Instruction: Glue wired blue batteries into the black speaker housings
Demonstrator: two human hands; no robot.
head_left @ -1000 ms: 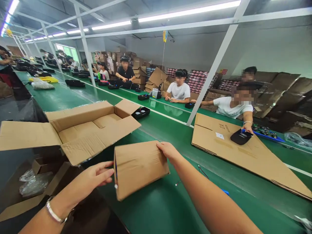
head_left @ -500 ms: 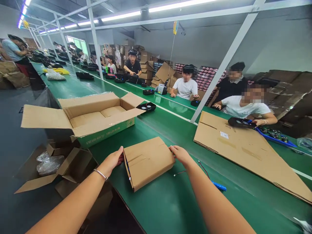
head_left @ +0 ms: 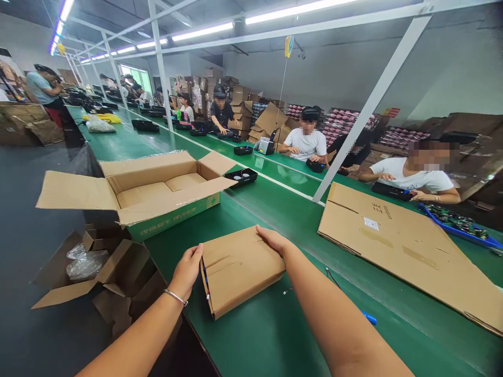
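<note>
Since the earlier frame, in the head view, the right hand (head_left: pixel 275 241) has moved to the small carton's (head_left: pixel 241 269) far edge (grip unclear). Left hand (head_left: pixel 187 273) grasps its left side, near the table's (head_left: pixel 245 343) near edge. Carton handling looks underway; steadying calls for care at the gaping end.

L hand (head_left: pixel 189 272) & R hand (head_left: pixel 273 242) on sm. cardbd box (head_left: pixel 241 272), lg. open box (head_left: pixel 167 201) nearby on green tbl (head_left: pixel 271 340).

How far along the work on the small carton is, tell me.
Looks done: the small carton is folded into shape, top panel down. In hand: left hand and right hand hold it. Apparently left: its left end gapes, a white connector showing; the large box stands open.
</note>
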